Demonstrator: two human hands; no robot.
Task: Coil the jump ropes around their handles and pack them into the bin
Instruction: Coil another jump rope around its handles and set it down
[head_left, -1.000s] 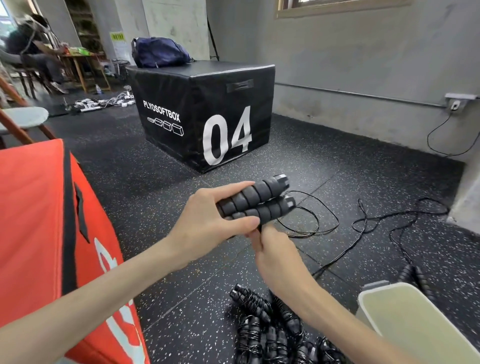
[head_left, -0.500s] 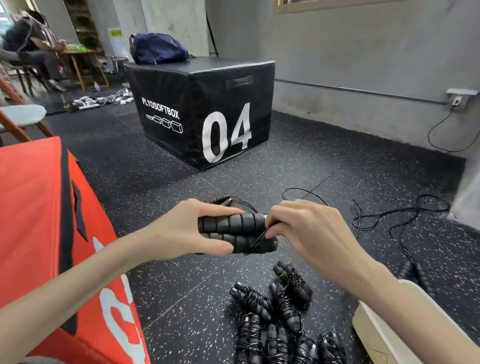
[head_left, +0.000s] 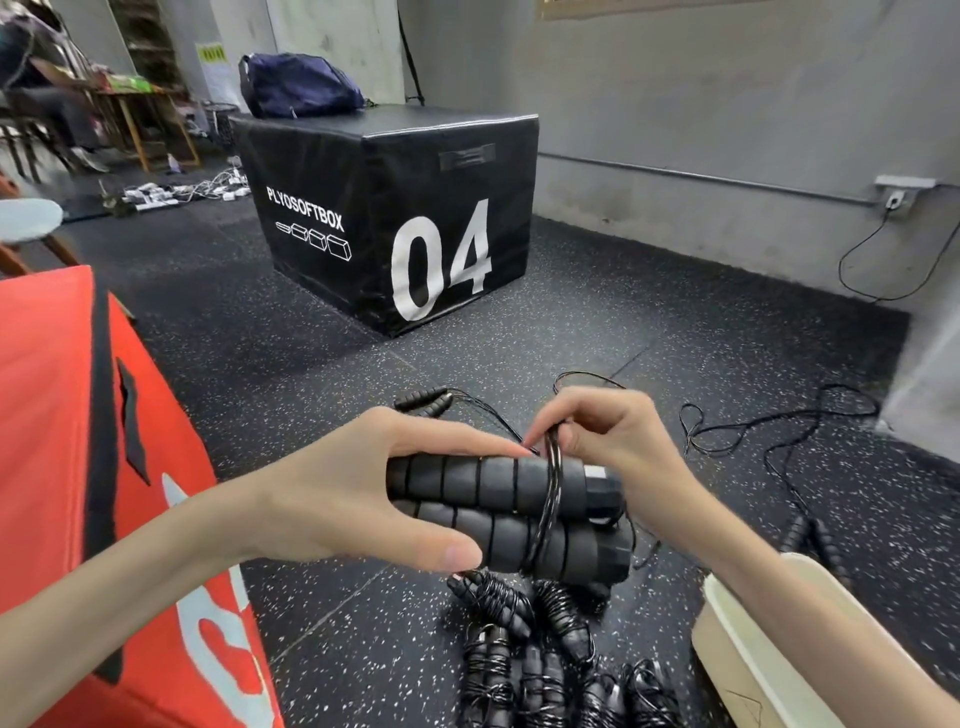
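Nearest, coiled jump ropes (head_left: 524, 644) lie heaped on the floor (head_left: 322, 613) beside a cream bin (head_left: 737, 639). Above them, the left hand (head_left: 358, 493) grips two ribbed black foam handles (head_left: 498, 512) side by side; the right hand (head_left: 613, 441) fingers pinch the thin black rope (head_left: 550, 488) looped around both.

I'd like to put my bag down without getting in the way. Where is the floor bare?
The speckled black rubber floor lies bare between the red padded box and the black plyo box marked 04. It is crowded below the hands, where the pile of coiled black jump ropes lies beside the cream bin; loose black cords sprawl to the right.
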